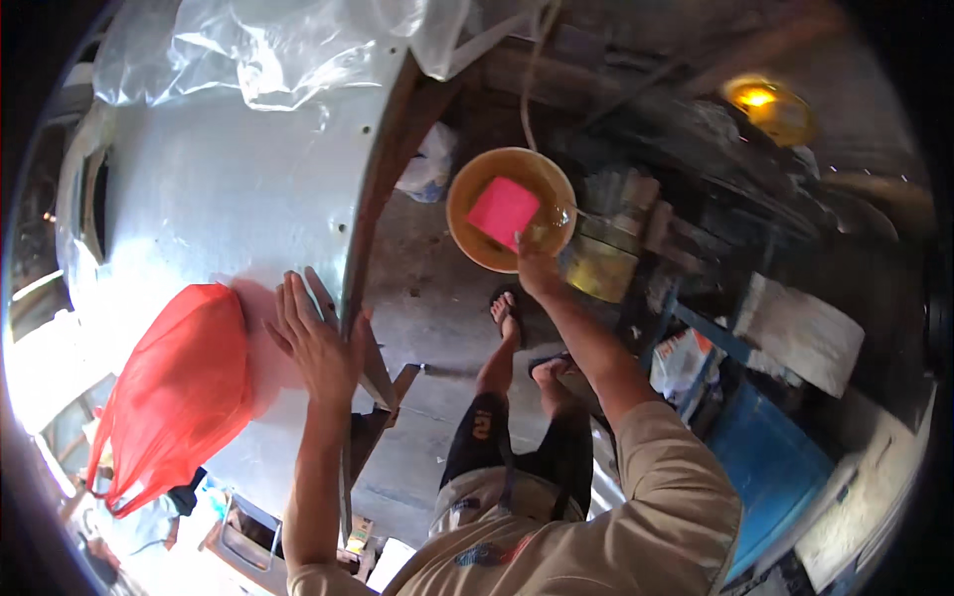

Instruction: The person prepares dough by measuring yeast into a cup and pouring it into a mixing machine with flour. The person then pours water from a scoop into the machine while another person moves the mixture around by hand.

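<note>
At the near edge of a shiny metal-topped table [229, 169], my left hand [320, 348] rests with its fingers stretched out flat and its thumb by the rim. Beside it on the metal lies a red plastic bag [184, 387]; what it contains is hidden. My right hand [537, 268] reaches forward over the rim of a round yellowish bucket [460, 221] with liquid in it. Its fingers are closed on the lower corner of a flat pink square cloth [504, 209], which is over or in the liquid; its exact material is hard to tell.
Clear plastic sheeting [288, 50] covers the table's far end. A pale hose [527, 89] runs down to the bucket. To the right stand a yellowish container [599, 270], a white sack [800, 333] and a blue panel [760, 462]. A lit yellow lamp [760, 99] glows at the far right.
</note>
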{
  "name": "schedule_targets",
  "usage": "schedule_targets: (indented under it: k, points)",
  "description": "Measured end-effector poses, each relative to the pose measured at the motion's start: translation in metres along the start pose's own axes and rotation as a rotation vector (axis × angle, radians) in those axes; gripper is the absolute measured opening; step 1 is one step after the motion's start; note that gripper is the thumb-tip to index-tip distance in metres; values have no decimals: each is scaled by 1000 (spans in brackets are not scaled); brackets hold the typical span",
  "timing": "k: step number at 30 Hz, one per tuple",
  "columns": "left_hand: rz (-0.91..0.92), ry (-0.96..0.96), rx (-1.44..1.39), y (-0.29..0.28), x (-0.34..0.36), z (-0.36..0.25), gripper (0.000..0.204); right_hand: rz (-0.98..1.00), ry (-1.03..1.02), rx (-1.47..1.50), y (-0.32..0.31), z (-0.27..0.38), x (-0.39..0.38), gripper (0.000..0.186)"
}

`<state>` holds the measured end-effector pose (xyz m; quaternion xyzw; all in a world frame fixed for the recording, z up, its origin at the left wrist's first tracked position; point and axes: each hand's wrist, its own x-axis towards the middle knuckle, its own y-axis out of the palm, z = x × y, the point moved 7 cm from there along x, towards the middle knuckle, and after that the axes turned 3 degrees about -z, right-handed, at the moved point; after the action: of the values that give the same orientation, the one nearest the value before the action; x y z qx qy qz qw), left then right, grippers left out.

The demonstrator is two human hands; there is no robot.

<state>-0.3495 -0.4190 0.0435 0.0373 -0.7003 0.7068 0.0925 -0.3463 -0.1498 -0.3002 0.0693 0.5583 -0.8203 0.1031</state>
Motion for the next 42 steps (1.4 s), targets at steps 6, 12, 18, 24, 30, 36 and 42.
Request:
schedule_targets:
  k: [6, 12, 18, 24, 30, 36, 42]
  points:
    - [98, 3, -8, 4, 17, -9, 94, -46, 152, -228, 114, -37, 85, 32]
    - [130, -13, -88, 15, 10, 0, 94, 265, 235, -179, 135, -47, 103, 28]
    - [169, -4, -5, 20, 18, -5, 95, 55, 200, 49, 182, -60, 108, 32]
    - [183, -65, -16, 18, 8, 4, 96, 218, 397, 112, 246, -70, 124, 37]
    - [187, -43, -48, 26, 14, 2, 93, 380, 361, 57, 229, -86, 130, 36]
    - [180, -53, -32, 25, 11, 3, 98, 503, 322, 95, 224, -95, 120, 41]
    - [160, -29, -28, 27, 13, 4, 98, 380, 303, 124, 243, -127, 124, 47]
